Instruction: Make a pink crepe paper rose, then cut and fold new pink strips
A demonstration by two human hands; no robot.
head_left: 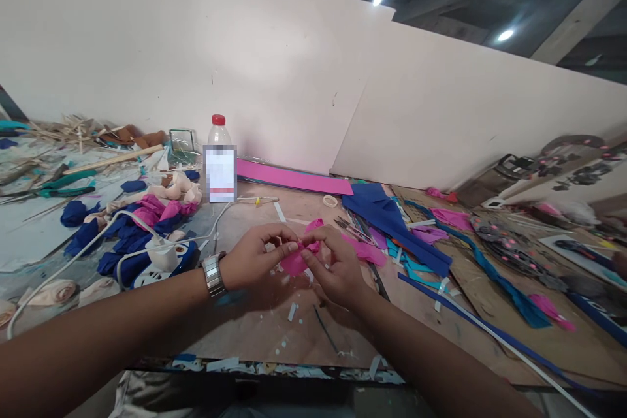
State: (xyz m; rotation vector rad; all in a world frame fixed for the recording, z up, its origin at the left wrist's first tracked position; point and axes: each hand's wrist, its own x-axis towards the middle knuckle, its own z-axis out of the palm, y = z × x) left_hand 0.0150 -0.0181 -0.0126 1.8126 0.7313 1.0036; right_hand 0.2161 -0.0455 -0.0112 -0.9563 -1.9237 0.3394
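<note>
At the centre of the frame I have both hands together over the surface (255, 333). My left hand (252, 264), with a metal watch (213, 274) on its wrist, pinches the pink piece (296, 261) between thumb and fingertips from the left. My right hand (336, 268) pinches the same piece from the right, fingers curled in. The piece sits between the two hands, just above the brown board; I cannot tell whether it is paper or fabric.

Above and left of my hands stands a clear plastic bottle (220, 163) with a red cap, upright near the white wall; its label is blurred and I cannot make out any contents. Just left of it is a small glass container (183, 144), contents unclear.

At centre left lie blue and pink fabric bunches (127, 228) with a white cable (98, 235) across them. Right of my hands are scissors (353, 230), then blue sheets (392, 222). A long pink sheet (294, 178) lies along the wall.
</note>
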